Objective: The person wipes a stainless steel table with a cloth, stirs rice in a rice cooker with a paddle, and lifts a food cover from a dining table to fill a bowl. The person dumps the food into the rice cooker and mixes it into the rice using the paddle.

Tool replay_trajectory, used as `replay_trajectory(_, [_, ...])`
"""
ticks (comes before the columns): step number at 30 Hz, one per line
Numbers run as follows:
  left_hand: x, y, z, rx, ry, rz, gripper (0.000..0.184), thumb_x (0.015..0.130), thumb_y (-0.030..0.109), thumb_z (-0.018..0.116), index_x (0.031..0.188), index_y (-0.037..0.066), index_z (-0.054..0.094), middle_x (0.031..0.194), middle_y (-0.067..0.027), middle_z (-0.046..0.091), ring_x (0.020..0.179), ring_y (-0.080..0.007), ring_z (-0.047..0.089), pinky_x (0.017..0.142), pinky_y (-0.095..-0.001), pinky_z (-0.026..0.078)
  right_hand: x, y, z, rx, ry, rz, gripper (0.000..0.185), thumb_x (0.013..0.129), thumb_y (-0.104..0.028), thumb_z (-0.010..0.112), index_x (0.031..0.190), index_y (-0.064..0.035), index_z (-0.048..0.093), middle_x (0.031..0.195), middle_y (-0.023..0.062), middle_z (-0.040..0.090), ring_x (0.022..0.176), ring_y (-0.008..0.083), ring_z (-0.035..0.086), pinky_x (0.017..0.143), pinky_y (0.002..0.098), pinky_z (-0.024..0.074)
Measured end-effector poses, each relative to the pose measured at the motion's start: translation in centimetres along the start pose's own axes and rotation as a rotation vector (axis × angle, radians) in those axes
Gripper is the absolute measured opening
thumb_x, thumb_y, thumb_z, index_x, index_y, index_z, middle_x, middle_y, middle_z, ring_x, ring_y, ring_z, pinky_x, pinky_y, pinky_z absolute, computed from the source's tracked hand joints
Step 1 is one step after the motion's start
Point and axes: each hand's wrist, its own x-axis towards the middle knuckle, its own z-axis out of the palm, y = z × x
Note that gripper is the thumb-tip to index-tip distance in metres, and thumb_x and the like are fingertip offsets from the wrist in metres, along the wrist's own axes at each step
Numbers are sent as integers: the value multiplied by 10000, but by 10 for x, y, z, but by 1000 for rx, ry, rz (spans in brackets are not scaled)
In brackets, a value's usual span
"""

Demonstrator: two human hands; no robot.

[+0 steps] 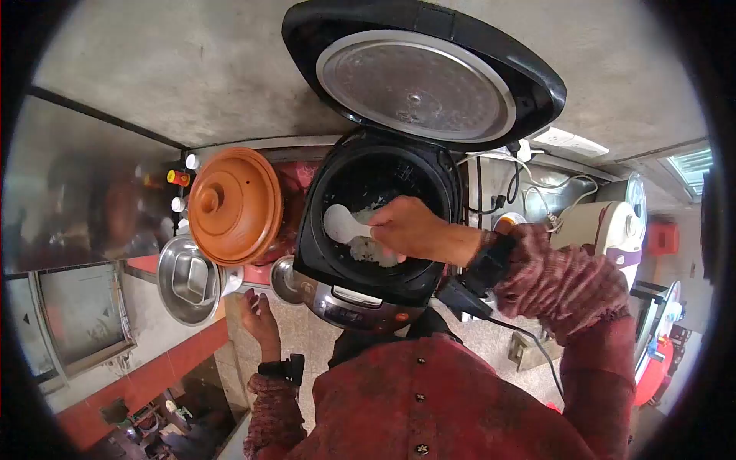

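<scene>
My right hand [410,227] is closed around a white rice paddle [343,223], holding it inside the black inner pot [343,184] of a rice cooker. Some white rice [373,251] lies in the pot under the hand, and a few grains stick to the dark wall. The cooker's lid [418,84] stands raised at the back. Lower down, my left hand [261,323] is off to the left of the cooker, its fingers loosely spread and nothing in them. Nearest to it are a steel basin [165,285] and a small metal bowl [287,285].
An orange clay pot lid [244,201] sits left of the cooker, with small bottles [178,178] behind it. To the right are cables [567,182] and a white appliance [606,222]. A black cord [529,335] hangs near my right forearm.
</scene>
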Motion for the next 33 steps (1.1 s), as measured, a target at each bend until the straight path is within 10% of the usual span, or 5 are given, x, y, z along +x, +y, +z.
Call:
replay_trajectory(4, [3, 73, 7, 125, -54, 194, 232, 832, 73, 610, 1035, -34, 585, 965, -128, 608, 857, -213, 567, 758, -333, 462, 27, 64, 31, -606, 328, -345, 211, 816, -102, 494, 730, 18, 644, 620, 94, 616, 461, 141, 568, 472, 281, 483])
replay_trajectory(10, [13, 147, 25, -84, -219, 335, 207, 833, 64, 609, 1015, -33, 591, 986, -149, 602, 916, -246, 564, 838, -340, 433, -10, -7, -11, 164, 27, 203, 203, 813, -114, 505, 687, -3, 619, 582, 79, 604, 484, 151, 592, 490, 301, 487])
replay_trajectory(16, [26, 166, 60, 14, -398, 361, 368, 783, 150, 660, 1099, -17, 572, 1055, -190, 583, 998, -325, 540, 914, -370, 393, 18, 34, 21, -370, 57, -87, 202, 837, -117, 501, 785, 15, 645, 578, 67, 598, 472, 134, 581, 466, 288, 479])
replay_trajectory(25, [27, 153, 78, 98, -510, 481, 540, 747, 144, 685, 1226, -17, 497, 1185, -217, 535, 1120, -360, 497, 971, -394, 376, 16, 39, 8, -49, 64, -158, 161, 816, -83, 545, 799, 14, 671, 587, 79, 608, 485, 125, 588, 440, 277, 470])
replay_trajectory(33, [28, 144, 81, 10, -551, 378, 568, 762, 125, 668, 1275, -10, 466, 1230, -221, 522, 1145, -343, 501, 992, -374, 368, 18, 34, 6, -183, 36, 155, 189, 829, -96, 544, 912, 18, 670, 603, 68, 619, 494, 116, 591, 448, 255, 470])
